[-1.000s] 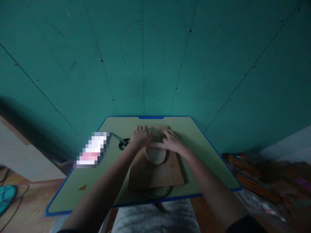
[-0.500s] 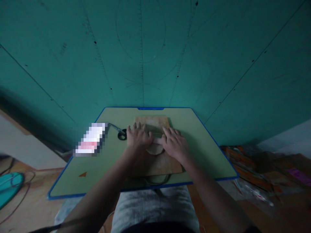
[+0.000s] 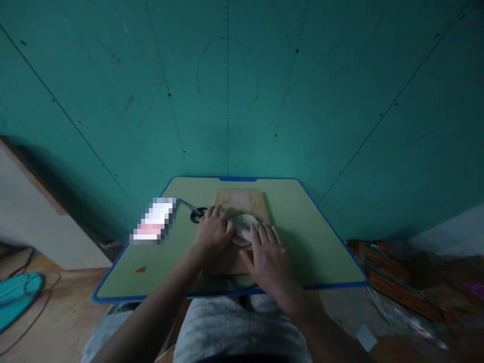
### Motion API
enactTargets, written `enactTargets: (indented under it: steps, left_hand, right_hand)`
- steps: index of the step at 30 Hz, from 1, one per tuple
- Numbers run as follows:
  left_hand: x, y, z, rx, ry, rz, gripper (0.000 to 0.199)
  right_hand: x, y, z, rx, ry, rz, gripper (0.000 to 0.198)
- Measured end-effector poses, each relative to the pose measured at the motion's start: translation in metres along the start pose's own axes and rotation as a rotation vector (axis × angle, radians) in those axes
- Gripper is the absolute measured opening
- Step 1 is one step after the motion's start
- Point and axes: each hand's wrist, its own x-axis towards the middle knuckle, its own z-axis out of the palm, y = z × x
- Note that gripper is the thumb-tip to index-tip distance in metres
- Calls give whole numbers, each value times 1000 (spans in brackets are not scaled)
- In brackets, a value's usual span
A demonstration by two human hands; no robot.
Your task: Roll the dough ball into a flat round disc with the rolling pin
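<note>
A wooden board (image 3: pixel 239 197) lies on the small table. On it is a round, pale, flat sheet of dough (image 3: pixel 244 219). Across the dough runs a short, light rolling pin (image 3: pixel 244 234), its middle showing between my hands. My left hand (image 3: pixel 215 229) is closed over the pin's left end, with the thumb toward the middle. On the right end rests my right hand (image 3: pixel 269 249), curled over the pin with its thumb held out toward me. Both ends of the pin are hidden under the hands.
Black-handled scissors (image 3: pixel 197 214) lie left of the board, close to my left hand. A blurred-out phone-like object (image 3: pixel 154 220) and a small orange triangle (image 3: pixel 141 269) are farther left. The blue-edged table (image 3: pixel 321 252) stands by a green wall (image 3: pixel 238 91).
The right hand has shifted back toward me, its thumb now apart and pointing inward. More of the dough's far side shows beyond the pin. The camera view has tilted slightly upward.
</note>
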Motion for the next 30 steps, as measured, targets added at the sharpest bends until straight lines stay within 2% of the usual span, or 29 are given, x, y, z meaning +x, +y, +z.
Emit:
enactTargets:
  steps: [5, 13, 17, 22, 26, 30]
  left_hand:
    - [13, -5, 8, -27, -2, 41, 36]
    - [49, 3, 17, 38, -64, 107, 34]
    - [65, 13, 21, 76, -69, 71, 45]
    - [85, 23, 23, 125, -188, 178, 42]
    - [102, 28, 27, 74, -231, 11, 49]
    - [104, 35, 31, 65, -185, -95, 60]
  right_hand:
    - [-10, -2, -6, 55, -16, -37, 66]
    - [0, 5, -15, 147, -90, 28, 62]
    - [9, 18, -14, 165, -121, 61, 61]
    - [23, 43, -13, 257, -139, 90, 59]
    - [30, 54, -13, 297, -219, 105, 64]
    - [25, 39, -14, 203, -260, 43, 55]
